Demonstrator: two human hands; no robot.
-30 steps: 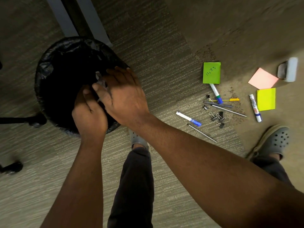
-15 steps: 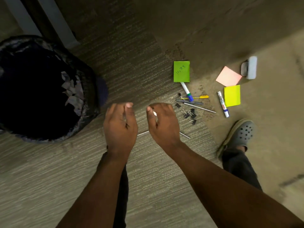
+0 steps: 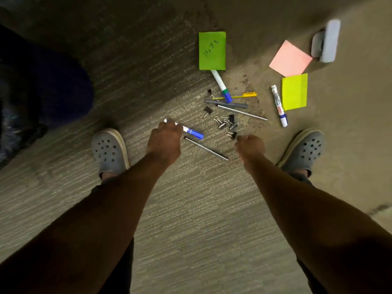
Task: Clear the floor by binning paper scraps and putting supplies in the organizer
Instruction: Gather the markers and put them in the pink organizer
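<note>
Supplies lie scattered on the carpet (image 3: 191,209) between my two clogs: my left hand (image 3: 164,141) is down over the blue-capped marker (image 3: 192,132), fingers curled round its white barrel, so only the white tip and the blue cap show either side of the knuckles. I cannot tell whether the marker is lifted or on the floor. A thin silver pen (image 3: 206,148) lies just beside it. My right hand (image 3: 250,146) is curled near a binder clip (image 3: 232,134); its fingertips are hidden from me, so I cannot tell whether they pinch the clip or only come close. More clips (image 3: 224,122) sit just beyond. Farther off lie a green note (image 3: 212,50) with blurred writing, a pink note (image 3: 290,59), a yellow note (image 3: 294,92), a second marker (image 3: 279,105) and an eraser (image 3: 326,41). At the left edge a dark mass (image 3: 42,85) is cut off and too murky to identify.
</note>
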